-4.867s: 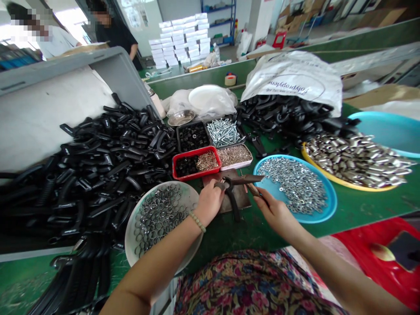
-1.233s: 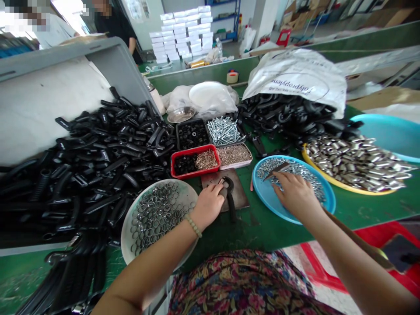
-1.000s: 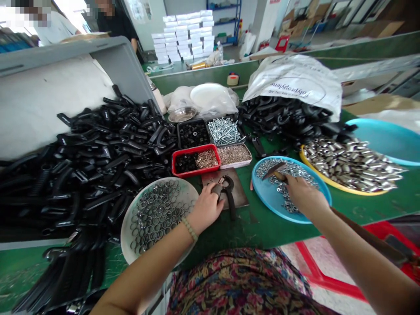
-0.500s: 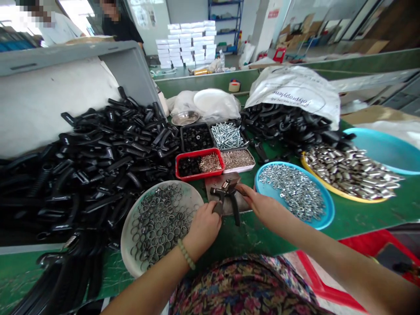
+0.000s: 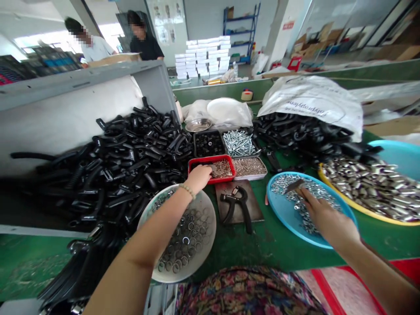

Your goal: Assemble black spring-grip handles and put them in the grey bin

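Left hand (image 5: 198, 178) is reaching over the rim of a red tray (image 5: 211, 157), its fingers (image 5: 209, 171) bunched together at a heap of small brass pins (image 5: 222, 169). Can't tell if they're pinching any. The left forearm passes over a white bowl (image 5: 210, 245) of metal rings (image 5: 185, 238), and a bead bracelet (image 5: 187, 190) sits on the wrist.

Right hand (image 5: 328, 221) is over a blue plate (image 5: 285, 227) of small nuts (image 5: 311, 205). Its fingers (image 5: 306, 197) are slightly apart, down among the nuts and just beside a small flat tool (image 5: 293, 186), which lies on the nuts. Can't tell if they're holding it.

Between the hands, a pair of black-handled pliers (image 5: 236, 203) lies on a dark plate (image 5: 254, 214), touched by neither hand. Just behind the red tray are a black tray (image 5: 206, 151) and a tray of screws (image 5: 239, 143). A large pile of black plastic handles (image 5: 131, 162) spreads left across the green table (image 5: 272, 258). More handles spill from a white sack (image 5: 315, 98), and silver sleeves (image 5: 370, 188) fill a yellow tray (image 5: 341, 194) on the right. Two people (image 5: 114, 37) stand in the background.
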`<state>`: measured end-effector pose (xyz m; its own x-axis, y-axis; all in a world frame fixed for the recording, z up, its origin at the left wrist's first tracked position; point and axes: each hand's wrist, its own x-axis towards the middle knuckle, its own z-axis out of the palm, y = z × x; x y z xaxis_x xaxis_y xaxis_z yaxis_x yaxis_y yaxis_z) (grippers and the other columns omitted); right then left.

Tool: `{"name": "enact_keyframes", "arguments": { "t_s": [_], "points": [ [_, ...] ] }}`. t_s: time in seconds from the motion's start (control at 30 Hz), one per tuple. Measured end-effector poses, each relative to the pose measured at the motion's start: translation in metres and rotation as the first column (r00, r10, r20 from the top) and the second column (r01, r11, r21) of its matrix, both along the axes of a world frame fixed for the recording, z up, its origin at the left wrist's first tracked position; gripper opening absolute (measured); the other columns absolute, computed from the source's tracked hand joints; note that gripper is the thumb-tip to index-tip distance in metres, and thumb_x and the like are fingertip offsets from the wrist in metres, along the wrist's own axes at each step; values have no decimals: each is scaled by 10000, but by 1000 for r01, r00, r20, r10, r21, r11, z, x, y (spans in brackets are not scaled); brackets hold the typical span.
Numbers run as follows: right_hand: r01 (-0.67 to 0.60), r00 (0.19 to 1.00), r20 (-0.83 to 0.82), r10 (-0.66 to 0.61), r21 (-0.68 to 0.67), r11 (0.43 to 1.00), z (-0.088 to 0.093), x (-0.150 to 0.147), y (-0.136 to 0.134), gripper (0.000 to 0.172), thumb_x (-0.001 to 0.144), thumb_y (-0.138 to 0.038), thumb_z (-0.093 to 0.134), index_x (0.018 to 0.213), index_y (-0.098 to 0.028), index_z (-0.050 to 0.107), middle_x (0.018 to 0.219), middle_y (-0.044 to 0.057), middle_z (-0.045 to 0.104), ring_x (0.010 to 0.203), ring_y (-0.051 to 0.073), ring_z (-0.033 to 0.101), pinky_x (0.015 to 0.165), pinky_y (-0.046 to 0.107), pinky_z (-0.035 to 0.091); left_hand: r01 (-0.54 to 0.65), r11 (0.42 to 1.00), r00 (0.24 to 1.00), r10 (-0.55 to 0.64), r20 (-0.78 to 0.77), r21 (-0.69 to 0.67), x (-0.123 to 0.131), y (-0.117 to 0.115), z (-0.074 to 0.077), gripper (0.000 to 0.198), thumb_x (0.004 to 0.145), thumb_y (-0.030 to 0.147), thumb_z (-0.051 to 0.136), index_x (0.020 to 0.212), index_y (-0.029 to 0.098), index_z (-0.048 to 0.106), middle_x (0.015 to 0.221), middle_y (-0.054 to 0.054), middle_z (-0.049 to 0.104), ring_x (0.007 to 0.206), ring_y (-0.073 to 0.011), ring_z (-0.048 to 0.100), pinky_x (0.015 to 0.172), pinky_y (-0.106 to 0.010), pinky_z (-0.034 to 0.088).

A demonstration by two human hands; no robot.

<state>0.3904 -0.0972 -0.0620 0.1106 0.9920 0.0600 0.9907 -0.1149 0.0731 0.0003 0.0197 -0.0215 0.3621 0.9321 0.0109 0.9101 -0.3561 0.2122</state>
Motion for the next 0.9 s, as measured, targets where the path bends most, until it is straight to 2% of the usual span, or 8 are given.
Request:
{"name": "enact_keyframes", "arguments": {
  "t_s": [0.17, 0.3, 0.43, 0.5, 0.57, 0.63, 0.7, 0.9],
  "points": [
    [-105, 993, 74, 97, 114, 988, 4, -29, -7, 397, 941, -357, 318, 1229, -188, 531, 1045, 174, 609, 976, 344, 583, 764, 444, 441, 84, 995, 996, -83, 21, -59, 6, 30, -1, 68, 737, 143, 633, 798, 149, 662, 850, -106, 679, 844, -249, 650, 831, -347, 476],
    [-270, 941, -226, 250, -63, 961, 11, -119, -1, 343, 871, -488, 440, 883, -173, 576, 889, 115, 638, 836, 266, 621, 686, 342, 452, 12, 1000, 972, -15, 236, 13, 6, 16, 0, 218, 819, 174, 545, 1026, 142, 602, 1087, -114, 631, 987, -203, 615, 906, -319, 455],
    [-208, 855, -501, 133, -96, 973, 1, -157, 17, 134, 781, -307, 542, 800, -179, 506, 789, 85, 628, 737, 225, 624, 603, 292, 424, -98, 975, 584, 219, 782, -199, 7, -27, -4, 191, 791, 245, 592, 961, 161, 615, 957, -68, 660, 868, -184, 637, 806, -321, 507],
    [-142, 656, -754, -26, -157, 977, -3, -155, 21, 140, 755, -273, 551, 820, -198, 453, 606, -4, 556, 517, 153, 553, 477, 246, 375, -49, 936, 321, 345, 882, -348, 11, -53, -9, 199, 800, 298, 585, 944, 167, 629, 965, -66, 661, 888, -187, 638, 816, -335, 506],
    [-169, 272, -942, -194, -246, 955, -2, -150, 16, 199, 777, -333, 544, 871, -221, 410, 487, -95, 431, 334, 86, 369, 356, 199, 262, 21, 888, 93, 455, 885, -459, 18, -74, -14, 214, 790, 303, 599, 946, 162, 637, 1003, -74, 661, 933, -191, 634, 868, -350, 487],
    [-220, -126, -950, -287, -255, 942, 5, -146, 7, 253, 810, -438, 522, 887, -239, 387, 484, -122, 389, 291, 48, 251, 310, 166, 185, 61, 857, -25, 513, 858, -511, 27, -87, -17, 243, 752, 259, 640, 974, 159, 634, 1024, -79, 666, 954, -190, 632, 886, -342, 472],
    [-214, -381, -880, -284, -214, 953, 16, -147, -3, 307, 806, -503, 538, 840, -239, 386, 524, -114, 414, 299, 29, 255, 294, 142, 188, 53, 856, -60, 517, 854, -515, 36, -93, -18, 287, 719, 215, 673, 997, 169, 613, 1001, -73, 682, 940, -184, 635, 846, -315, 477],
    [-114, -505, -843, -186, -149, 982, 31, -159, -10, 349, 804, -495, 576, 723, -216, 382, 518, -103, 431, 283, 13, 286, 256, 118, 219, -14, 914, -60, 405, 912, -406, 57, -98, -14, 210, 712, 235, 701, 895, 166, 627, 926, -50, 700, 863, -175, 642, 792, -301, 487]
  ]
}}
